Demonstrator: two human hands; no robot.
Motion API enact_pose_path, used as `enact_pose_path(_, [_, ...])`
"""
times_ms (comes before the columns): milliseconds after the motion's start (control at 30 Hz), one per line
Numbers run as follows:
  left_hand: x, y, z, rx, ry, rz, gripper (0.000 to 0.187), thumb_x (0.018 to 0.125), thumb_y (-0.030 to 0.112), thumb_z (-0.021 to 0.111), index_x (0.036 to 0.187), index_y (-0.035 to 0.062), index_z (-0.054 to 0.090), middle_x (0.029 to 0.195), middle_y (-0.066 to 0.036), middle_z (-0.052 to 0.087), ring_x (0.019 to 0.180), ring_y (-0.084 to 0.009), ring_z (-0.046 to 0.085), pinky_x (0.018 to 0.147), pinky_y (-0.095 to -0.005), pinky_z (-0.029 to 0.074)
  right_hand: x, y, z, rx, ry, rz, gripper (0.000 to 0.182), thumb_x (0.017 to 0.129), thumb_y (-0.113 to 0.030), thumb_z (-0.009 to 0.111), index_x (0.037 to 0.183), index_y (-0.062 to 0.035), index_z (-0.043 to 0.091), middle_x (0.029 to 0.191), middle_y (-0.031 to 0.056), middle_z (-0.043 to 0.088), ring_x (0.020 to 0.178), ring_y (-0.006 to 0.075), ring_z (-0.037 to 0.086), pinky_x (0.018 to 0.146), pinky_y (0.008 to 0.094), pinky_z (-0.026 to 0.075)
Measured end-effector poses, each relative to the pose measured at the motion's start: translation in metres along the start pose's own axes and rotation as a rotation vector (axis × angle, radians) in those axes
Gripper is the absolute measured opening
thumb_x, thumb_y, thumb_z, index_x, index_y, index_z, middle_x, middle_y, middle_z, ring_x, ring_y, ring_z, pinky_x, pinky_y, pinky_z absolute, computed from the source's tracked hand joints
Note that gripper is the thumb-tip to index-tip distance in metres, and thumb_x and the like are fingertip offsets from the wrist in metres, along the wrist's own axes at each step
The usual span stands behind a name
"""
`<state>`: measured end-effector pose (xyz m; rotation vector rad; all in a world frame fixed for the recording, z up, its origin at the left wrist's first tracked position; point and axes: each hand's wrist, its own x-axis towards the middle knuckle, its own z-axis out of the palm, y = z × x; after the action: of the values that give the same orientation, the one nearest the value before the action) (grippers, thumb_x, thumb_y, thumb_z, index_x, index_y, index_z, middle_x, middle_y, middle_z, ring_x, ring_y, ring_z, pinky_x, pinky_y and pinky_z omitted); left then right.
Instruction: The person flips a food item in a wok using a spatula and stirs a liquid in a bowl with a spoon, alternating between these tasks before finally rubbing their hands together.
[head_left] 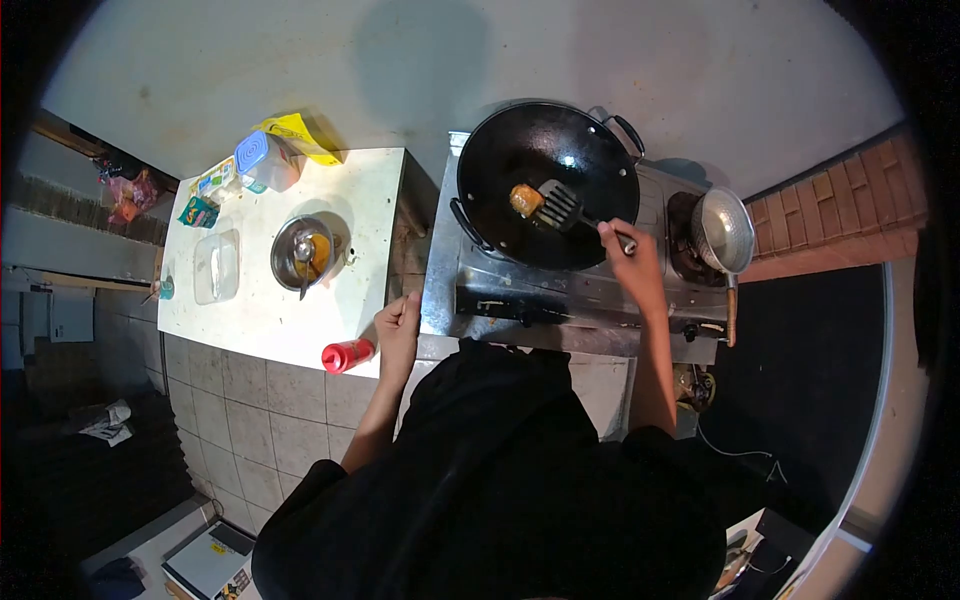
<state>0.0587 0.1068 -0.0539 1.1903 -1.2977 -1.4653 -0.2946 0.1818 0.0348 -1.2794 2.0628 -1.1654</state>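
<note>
A large black wok (500, 140) rests on the left burner of the steel gas stove (590, 310). Inside it lies a browned piece of food (525, 200), with the slotted head of a black spatula (560, 205) at its right side. My right hand (630, 258) is closed around the spatula's handle at the wok's lower right rim. Between the white table and the stove, my left hand (399, 322) is curled closed near the table's right edge; nothing shows in it. A red bottle (348, 356) lies beside it on the table corner.
On the white table (240, 325) are a metal bowl (290, 255) with yellow liquid and a spoon, a clear container (217, 267), a blue-lidded tub (265, 162) and a yellow packet (300, 137). A metal pan (722, 230) sits on the right burner, its wooden handle pointing toward me.
</note>
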Motion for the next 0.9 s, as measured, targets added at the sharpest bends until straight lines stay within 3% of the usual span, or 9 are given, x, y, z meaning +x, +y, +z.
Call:
enact_pose_path(67, [0.002,-0.001,-0.004,-0.054,0.008,0.027,0.047,0.102,0.024,0.060,0.059,0.0109,0.045,0.055,0.007,0.039,0.048,-0.0027,0.031,0.045,-0.0246,0.020,-0.003,-0.001,-0.004,0.042,0.034,0.039,0.036,0.100,-0.029,0.060,0.079,0.0014,0.058,0.062,0.0049,0.044,0.062,0.0088,0.041,0.058,0.0292,0.036])
enact_pose_path(200, [0.001,0.001,-0.003,-0.042,0.004,0.030,0.048,0.102,0.026,0.059,0.060,0.0107,0.044,0.055,0.007,0.039,0.048,-0.0028,0.031,0.045,-0.0247,0.020,0.003,-0.003,-0.009,0.081,0.072,0.082,0.040,0.099,-0.031,0.060,0.078,0.0028,0.058,0.062,0.0060,0.047,0.062,0.0099,0.042,0.058,0.0300,0.037])
enact_pose_path(300, [0.001,0.002,-0.002,0.014,-0.018,0.018,0.049,0.103,0.027,0.059,0.060,0.0103,0.045,0.055,0.006,0.040,0.048,-0.0032,0.031,0.045,-0.0249,0.021,0.007,-0.014,-0.012,-0.068,0.063,0.057,0.039,0.097,-0.032,0.062,0.083,0.0044,0.065,0.064,0.0111,0.057,0.061,0.0160,0.053,0.061,0.0333,0.043])
enact_pose_path(367, [0.002,0.007,-0.001,0.011,-0.022,0.063,0.049,0.102,0.028,0.059,0.060,0.0101,0.045,0.055,0.006,0.041,0.048,-0.0035,0.032,0.046,-0.0248,0.021,0.013,-0.017,-0.011,-0.205,0.135,0.042,0.039,0.096,-0.033,0.063,0.093,0.0048,0.071,0.070,0.0183,0.065,0.066,0.0261,0.064,0.066,0.0370,0.048])
enact_pose_path(400, [0.004,0.006,-0.002,0.010,-0.022,0.068,0.049,0.102,0.028,0.059,0.060,0.0101,0.045,0.055,0.006,0.041,0.048,-0.0035,0.032,0.046,-0.0248,0.021,0.016,-0.021,-0.011,-0.204,0.138,0.038,0.039,0.096,-0.033,0.063,0.093,0.0048,0.071,0.070,0.0183,0.065,0.066,0.0261,0.064,0.066,0.0370,0.048])
enact_pose_path(467, [0.006,0.004,-0.004,-0.013,-0.018,0.065,0.049,0.102,0.028,0.060,0.059,0.0101,0.045,0.055,0.006,0.041,0.048,-0.0038,0.033,0.046,-0.0250,0.022,0.021,-0.031,-0.012,-0.251,0.164,0.033,0.038,0.095,-0.033,0.064,0.100,0.0039,0.072,0.076,0.0240,0.067,0.072,0.0340,0.068,0.070,0.0395,0.050])
enact_pose_path(600, [0.006,0.006,-0.003,-0.011,-0.008,0.091,0.049,0.102,0.028,0.060,0.059,0.0103,0.045,0.055,0.006,0.041,0.048,-0.0038,0.033,0.045,-0.0250,0.022,0.031,-0.026,-0.009,-0.197,0.184,0.030,0.038,0.095,-0.032,0.063,0.096,0.0047,0.071,0.072,0.0222,0.066,0.066,0.0314,0.066,0.068,0.0393,0.049])
enact_pose_path(767, [0.002,0.011,-0.002,-0.027,0.019,0.069,0.049,0.102,0.027,0.061,0.059,0.0104,0.044,0.055,0.006,0.040,0.048,-0.0037,0.031,0.045,-0.0249,0.021,0.040,-0.011,0.000,0.027,0.040,0.154,0.037,0.096,-0.031,0.062,0.078,0.0012,0.064,0.058,0.0078,0.053,0.057,0.0140,0.052,0.057,0.0327,0.041])
enact_pose_path(900, [-0.003,0.022,0.002,-0.063,0.042,0.005,0.049,0.102,0.022,0.060,0.058,0.0101,0.042,0.056,0.008,0.038,0.051,-0.0017,0.029,0.047,-0.0237,0.020,0.037,0.001,0.005,0.139,-0.010,0.201,0.036,0.097,-0.030,0.061,0.076,-0.0012,0.061,0.057,0.0030,0.048,0.057,0.0094,0.048,0.055,0.0296,0.037])
